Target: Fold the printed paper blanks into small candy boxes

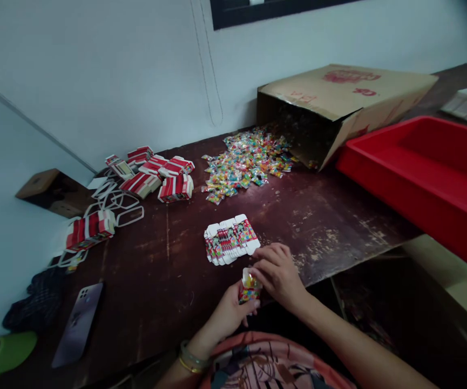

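Observation:
My left hand (227, 313) is wrapped round a small printed carton (249, 292), held upright near the table's front edge. The carton's top is open and yellow shows inside, seemingly wrapped candy. My right hand (279, 274) is at that opening with bent, closed fingertips; whatever they pinch is hidden. Just beyond both hands lies an overlapping row of flat, unfilled cartons (231, 239), red, white and green. Farther back, a pile of small wrapped candies (245, 165) spreads across the dark table.
A cardboard box (350, 89) lies on its side behind the candies. To the right is a red tray (423, 183). Bundles of flat red cartons (176, 188) and white bands (112, 202) sit at left, near a wooden box (55, 192). A phone (78, 324) lies front left.

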### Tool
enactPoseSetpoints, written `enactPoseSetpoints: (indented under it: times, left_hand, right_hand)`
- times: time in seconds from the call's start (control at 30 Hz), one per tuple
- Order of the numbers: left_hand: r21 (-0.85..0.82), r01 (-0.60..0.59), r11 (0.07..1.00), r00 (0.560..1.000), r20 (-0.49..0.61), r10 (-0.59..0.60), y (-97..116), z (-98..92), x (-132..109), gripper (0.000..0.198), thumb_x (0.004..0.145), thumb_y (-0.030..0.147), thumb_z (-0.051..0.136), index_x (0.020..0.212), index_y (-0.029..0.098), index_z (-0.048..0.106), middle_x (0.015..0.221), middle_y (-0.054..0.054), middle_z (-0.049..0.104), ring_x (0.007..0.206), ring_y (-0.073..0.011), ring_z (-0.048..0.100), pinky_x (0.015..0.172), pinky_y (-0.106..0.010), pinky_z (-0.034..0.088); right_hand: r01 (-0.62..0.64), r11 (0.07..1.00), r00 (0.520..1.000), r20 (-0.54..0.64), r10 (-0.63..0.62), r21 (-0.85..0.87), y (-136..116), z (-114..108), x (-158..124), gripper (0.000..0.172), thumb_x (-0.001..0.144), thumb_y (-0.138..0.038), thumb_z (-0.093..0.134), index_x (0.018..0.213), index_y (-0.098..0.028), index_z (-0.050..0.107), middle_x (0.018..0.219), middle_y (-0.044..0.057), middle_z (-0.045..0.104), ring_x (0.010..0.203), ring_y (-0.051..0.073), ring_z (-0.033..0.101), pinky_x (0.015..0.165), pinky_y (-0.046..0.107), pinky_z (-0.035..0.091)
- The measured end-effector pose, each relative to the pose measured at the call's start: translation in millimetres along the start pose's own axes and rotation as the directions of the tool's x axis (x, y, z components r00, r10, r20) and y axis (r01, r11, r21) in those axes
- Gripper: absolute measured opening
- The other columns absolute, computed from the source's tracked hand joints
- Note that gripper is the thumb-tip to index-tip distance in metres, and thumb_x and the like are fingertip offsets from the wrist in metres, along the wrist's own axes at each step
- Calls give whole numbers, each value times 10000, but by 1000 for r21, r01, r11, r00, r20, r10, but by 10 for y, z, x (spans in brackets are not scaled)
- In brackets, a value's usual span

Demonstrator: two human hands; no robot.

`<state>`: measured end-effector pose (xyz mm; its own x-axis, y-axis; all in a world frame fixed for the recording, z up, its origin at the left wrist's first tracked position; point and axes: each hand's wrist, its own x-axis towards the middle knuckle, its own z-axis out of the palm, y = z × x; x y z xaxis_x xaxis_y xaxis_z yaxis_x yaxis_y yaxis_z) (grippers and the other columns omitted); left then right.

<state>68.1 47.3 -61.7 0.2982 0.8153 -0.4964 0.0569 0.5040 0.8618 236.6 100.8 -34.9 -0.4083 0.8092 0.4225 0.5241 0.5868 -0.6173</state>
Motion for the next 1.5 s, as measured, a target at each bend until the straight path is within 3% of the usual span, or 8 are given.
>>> enactPoseSetpoints:
  times: [0.5, 0.57, 0.67, 0.77, 0.87, 1.07, 1.33, 1.5]
  left_hand:
    - [11, 4, 1000, 1000, -19, -4, -2, -11, -32, 501, 735, 432, 745, 1096, 121, 590, 785, -6, 580, 641, -117, 542, 436, -168, 375]
    - [-10, -9, 1000, 1000, -22, 8, 34, -30, -34, 581, 736, 535, 730, 1125, 129, 580, 793, -15, 588, 667, -135, 560, 434, -173, 386]
    - [-82, -29, 996, 999, 22, 31, 63, -67, -38, 707, 798, 746, 511, 1077, 106, 615, 819, -64, 615, 733, -172, 588, 500, -222, 461]
    - [-106, -27, 994, 997, 70, 34, 51, -81, -31, 766, 843, 769, 381, 1065, 87, 651, 888, -105, 640, 806, -196, 594, 575, -258, 496]
    - [-9, -41, 999, 999, 31, 41, 24, -69, -10, 629, 809, 660, 582, 1110, 112, 658, 921, -82, 641, 828, -188, 575, 565, -230, 470]
    - [-66, -12, 998, 1000, 8, 13, 100, -80, 7, 541, 824, 585, 578, 1017, 92, 687, 843, -77, 647, 780, -195, 578, 535, -240, 451]
    - [-444, 76, 893, 991, 129, -20, 115, -125, -37, 473, 777, 361, 584, 1206, 161, 578, 939, -80, 660, 814, -218, 633, 605, -295, 510]
    - [-215, 1, 977, 1000, -23, -6, 77, -66, -31, 425, 748, 260, 574, 1156, 144, 577, 895, -56, 640, 770, -189, 619, 536, -241, 467]
  right_hand:
    - [-138, 962, 957, 280, 69, 235, -4, -46, -161, 237, 960, -329, 524, 893, -265, 742, 1257, 57, 619, 1181, 248, 510, 1047, 479, 353]
    - [-309, 844, 946, 231, 227, 437, 27, 2, -237, 269, 971, -383, 492, 986, -271, 736, 1290, 62, 594, 1154, 228, 549, 1014, 425, 418]
    - [-569, 394, 795, 361, 487, 722, 93, 95, -346, 292, 904, -442, 587, 1097, -242, 674, 1033, 54, 658, 766, 136, 620, 734, 294, 534]
    - [-680, 135, 697, 579, 424, 720, 129, 156, -379, 348, 820, -454, 684, 1054, -197, 657, 808, 3, 638, 542, 76, 529, 565, 230, 509]
    - [-686, 174, 706, 588, 396, 707, 97, 125, -309, 321, 739, -400, 777, 962, -185, 695, 815, 1, 644, 594, 90, 557, 569, 225, 512]
    - [-450, 628, 872, 463, 158, 635, -21, -145, -48, 328, 962, -412, 512, 951, -199, 761, 997, 52, 686, 900, 149, 628, 850, 295, 508]
    - [-483, 644, 860, 461, 220, 593, 23, -126, 31, 287, 874, -449, 648, 1000, -229, 781, 1029, 59, 674, 880, 162, 651, 772, 286, 531]
    - [-550, 597, 830, 463, 311, 584, 115, 27, 19, 309, 816, -433, 717, 1011, -200, 776, 940, 63, 696, 842, 181, 659, 769, 310, 521]
